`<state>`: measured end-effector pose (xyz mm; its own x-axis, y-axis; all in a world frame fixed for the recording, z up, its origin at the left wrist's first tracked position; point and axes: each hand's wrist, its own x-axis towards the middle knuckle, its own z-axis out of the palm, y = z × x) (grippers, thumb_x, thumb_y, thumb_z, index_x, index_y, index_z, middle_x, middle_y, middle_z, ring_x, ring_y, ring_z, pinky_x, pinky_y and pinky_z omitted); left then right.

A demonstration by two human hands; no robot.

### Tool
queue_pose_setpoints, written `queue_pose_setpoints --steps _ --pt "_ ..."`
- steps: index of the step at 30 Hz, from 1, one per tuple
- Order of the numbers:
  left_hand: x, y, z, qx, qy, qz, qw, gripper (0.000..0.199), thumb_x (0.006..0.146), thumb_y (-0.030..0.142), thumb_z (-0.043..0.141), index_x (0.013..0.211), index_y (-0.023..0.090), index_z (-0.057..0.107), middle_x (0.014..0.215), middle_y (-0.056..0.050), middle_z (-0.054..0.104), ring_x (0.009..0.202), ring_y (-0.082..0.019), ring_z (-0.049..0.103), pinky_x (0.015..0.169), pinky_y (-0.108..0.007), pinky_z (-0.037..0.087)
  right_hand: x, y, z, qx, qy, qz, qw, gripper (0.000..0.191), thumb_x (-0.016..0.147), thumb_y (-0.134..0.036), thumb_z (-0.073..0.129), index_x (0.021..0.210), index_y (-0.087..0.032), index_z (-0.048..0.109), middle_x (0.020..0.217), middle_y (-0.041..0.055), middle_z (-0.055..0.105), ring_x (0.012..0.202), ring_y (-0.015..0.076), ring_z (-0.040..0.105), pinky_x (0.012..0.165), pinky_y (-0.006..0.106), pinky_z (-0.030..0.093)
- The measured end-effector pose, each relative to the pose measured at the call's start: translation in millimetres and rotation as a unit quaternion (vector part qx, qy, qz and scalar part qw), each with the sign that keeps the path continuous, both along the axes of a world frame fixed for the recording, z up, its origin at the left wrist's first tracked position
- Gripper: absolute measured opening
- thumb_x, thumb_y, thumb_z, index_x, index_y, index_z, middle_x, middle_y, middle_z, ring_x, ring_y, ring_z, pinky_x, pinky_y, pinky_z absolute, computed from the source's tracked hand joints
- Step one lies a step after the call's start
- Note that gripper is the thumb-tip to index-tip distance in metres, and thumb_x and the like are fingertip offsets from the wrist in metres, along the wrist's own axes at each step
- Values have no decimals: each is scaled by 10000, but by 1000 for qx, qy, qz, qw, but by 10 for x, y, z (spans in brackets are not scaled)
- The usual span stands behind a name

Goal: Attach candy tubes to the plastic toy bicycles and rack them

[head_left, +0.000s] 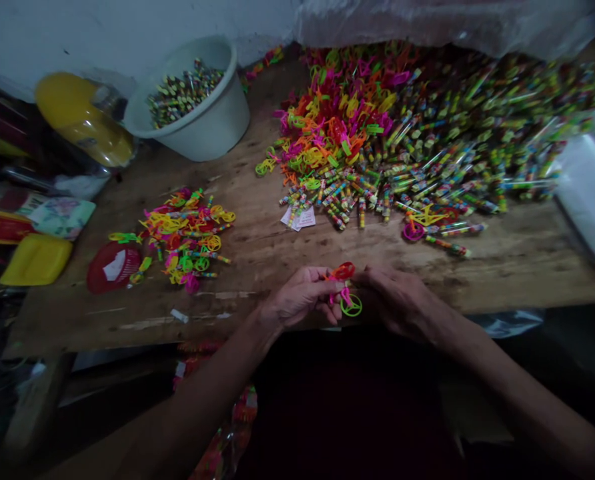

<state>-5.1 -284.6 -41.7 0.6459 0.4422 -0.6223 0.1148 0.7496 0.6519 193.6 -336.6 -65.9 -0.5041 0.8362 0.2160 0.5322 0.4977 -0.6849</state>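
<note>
Near the front edge of the wooden table [257, 253], my left hand [308, 293] has its thumb and fingers closed on a few small plastic toy pieces [350, 305] in red, pink and green. A green ring hangs below the fingers and a red piece sticks up above them. Close beside them on the right is my right hand [397, 297], its fingers bent toward the pieces; its fingertips are dark, and whether they hold anything cannot be made out. Beyond the right hand lie a pink ring [413, 231], yellow pieces and some filled tubes [448, 246].
A large heap of coloured plastic pieces [337, 120] and filled tubes [457, 147] covers the back right. A smaller mixed pile [187, 233] lies left, beside a red dish [108, 272]. Behind it stands a pale tub [205, 130] of tubes. A white tray [590, 180] is far right.
</note>
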Motion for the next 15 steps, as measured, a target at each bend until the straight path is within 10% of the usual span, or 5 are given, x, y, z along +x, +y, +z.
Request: queue_pose_setpoints --steps 4,8,15 --pt "-50 27 39 68 14 -15 997 267 757 337 649 871 118 549 679 -19 598 491 -103 578 430 -201 479 -38 47 5 55 22 -20 998 264 855 -135 413 1099 -185 501 912 81 608 785 178 590 675 289 488" --pt "-469 301 287 228 202 18 952 289 752 411 616 823 133 583 558 30 513 406 -67 445 377 -168 347 -54 100 -41 81 47 -180 979 368 883 -261 478 1240 -176 445 968 94 644 698 160 629 623 277 531" --pt "-1686 1050 941 485 621 -47 614 324 745 465 578 897 197 676 805 -28 648 768 -199 592 650 -260 436 153 166 -551 141 7 -234 962 198 856 -318 509 968 -246 656 915 12 716 773 163 692 660 208 578"
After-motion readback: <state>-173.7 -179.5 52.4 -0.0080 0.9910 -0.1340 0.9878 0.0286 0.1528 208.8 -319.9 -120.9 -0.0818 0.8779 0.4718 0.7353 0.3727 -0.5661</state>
